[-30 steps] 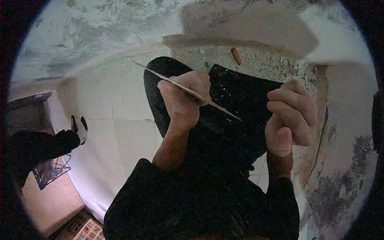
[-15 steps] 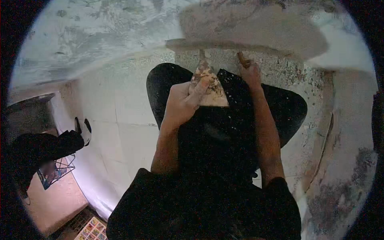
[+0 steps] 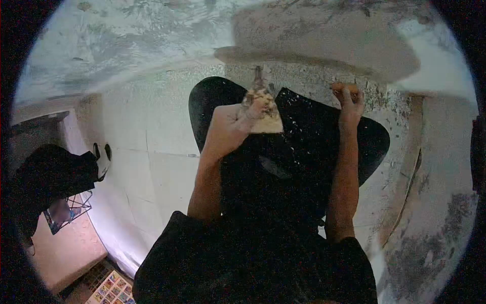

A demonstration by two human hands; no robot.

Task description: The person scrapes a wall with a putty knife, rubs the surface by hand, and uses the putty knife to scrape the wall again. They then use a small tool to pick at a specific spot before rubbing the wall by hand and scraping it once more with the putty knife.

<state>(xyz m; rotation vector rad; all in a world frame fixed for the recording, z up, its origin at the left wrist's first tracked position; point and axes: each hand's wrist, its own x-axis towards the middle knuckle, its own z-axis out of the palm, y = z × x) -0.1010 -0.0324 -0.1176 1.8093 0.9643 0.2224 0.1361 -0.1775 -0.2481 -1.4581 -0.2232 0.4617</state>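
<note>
My left hand (image 3: 230, 129) is closed on a putty knife (image 3: 268, 124) with a triangular blade. The thumb presses on the blade, which is crusted with pale and brown filler. Its wide edge faces my body and its narrow end points at the wall. Out to the right, my right hand (image 3: 350, 107) pinches a short orange-brown bar (image 3: 344, 87), held crosswise in the fingertips above the flake-strewn floor; I cannot make out its kind. Both forearms are over my dark, speckled trousers (image 3: 293, 131).
A patchy plastered wall (image 3: 152, 35) with a darker area (image 3: 324, 35) rises ahead. Pale floor tiles (image 3: 172, 177) lie to the left, paint flakes to the right. At far left are a dark-clothed person (image 3: 55, 169) and a wire-framed stand (image 3: 76, 207). A sheet of colourful pictures (image 3: 114, 289) lies lower left.
My right hand has moved right and slightly back from the wall, and the orange-brown bar has turned from upright to crosswise. My left hand and the putty knife stay nearly in place.
</note>
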